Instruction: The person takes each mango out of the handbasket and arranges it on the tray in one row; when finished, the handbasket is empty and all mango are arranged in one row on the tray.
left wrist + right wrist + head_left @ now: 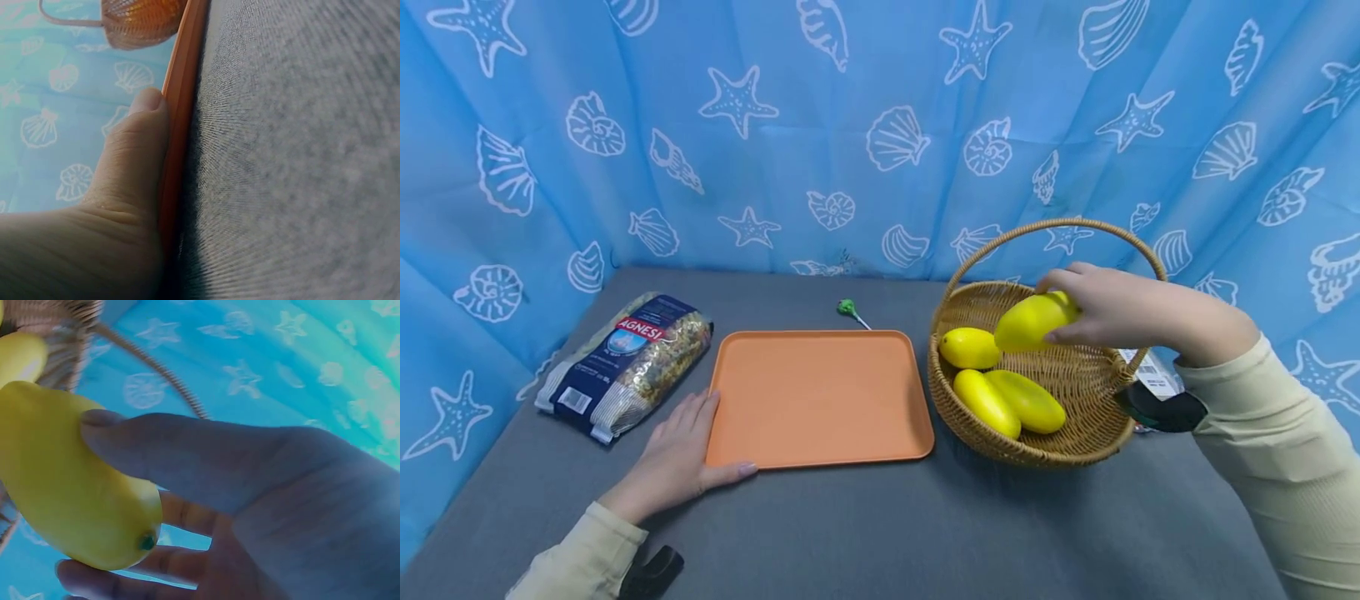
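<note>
Yellow fruit [1032, 323] fills the grip of your right hand [1120, 310] over the wicker basket [1086, 404], where three others [1026, 402] lie; your left hand [676, 458], fingers extended, touches the orange tray [820, 400], unfilled: seemingly early.

Smooth, near-matt plastic by the look of it, this tray [820, 400]; rough, ribbed cloth across the worktop [820, 533]; coarse woven wicker in the basket [1084, 392]; a smooth, waxy gloss on the fruit [1032, 323]; shiny plastic film round the pack [625, 362]; a soft sheen on the cloth curtain [842, 87]!
</note>
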Demonstrator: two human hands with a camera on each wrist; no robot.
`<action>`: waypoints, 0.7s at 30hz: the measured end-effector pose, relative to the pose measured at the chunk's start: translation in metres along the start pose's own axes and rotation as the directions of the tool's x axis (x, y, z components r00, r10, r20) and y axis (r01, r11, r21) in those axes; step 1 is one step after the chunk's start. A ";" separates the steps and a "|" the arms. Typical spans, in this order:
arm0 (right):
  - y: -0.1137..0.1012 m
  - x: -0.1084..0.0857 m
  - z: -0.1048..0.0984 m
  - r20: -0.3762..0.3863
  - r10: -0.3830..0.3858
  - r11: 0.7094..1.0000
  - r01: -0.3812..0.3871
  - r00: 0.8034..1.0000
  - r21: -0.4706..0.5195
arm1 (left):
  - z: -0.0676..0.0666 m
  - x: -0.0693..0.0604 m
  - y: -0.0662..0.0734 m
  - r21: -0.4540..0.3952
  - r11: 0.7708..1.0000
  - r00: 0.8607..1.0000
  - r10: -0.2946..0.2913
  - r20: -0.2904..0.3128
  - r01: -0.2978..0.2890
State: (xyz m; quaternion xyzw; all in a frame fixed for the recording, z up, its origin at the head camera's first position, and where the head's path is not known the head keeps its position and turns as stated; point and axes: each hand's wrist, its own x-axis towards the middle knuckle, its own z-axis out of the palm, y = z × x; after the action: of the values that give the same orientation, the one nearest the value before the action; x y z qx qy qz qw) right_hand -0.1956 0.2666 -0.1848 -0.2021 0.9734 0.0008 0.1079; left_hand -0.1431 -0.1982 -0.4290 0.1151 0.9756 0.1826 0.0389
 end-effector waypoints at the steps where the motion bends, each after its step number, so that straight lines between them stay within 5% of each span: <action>1: -0.003 -0.003 -0.002 -0.007 -0.005 1.000 0.005 1.000 0.006 | 0.000 0.000 0.000 0.000 1.000 1.000 -0.001 0.002 0.001; 12: -0.043 -0.024 -0.012 -0.115 -0.115 0.993 0.117 0.987 0.008 | 0.001 0.001 -0.003 0.000 1.000 1.000 -0.001 0.015 0.001; 21: -0.081 -0.015 -0.016 -0.161 -0.213 0.976 0.218 0.964 0.012 | 0.001 0.001 -0.004 0.004 1.000 1.000 -0.002 0.012 0.002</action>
State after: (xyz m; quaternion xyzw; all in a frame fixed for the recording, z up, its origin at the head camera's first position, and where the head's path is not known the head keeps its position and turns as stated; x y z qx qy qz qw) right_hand -0.1532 0.1971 -0.1621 -0.3047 0.9510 -0.0415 0.0322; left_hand -0.1451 -0.2010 -0.4309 0.1152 0.9759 0.1798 0.0447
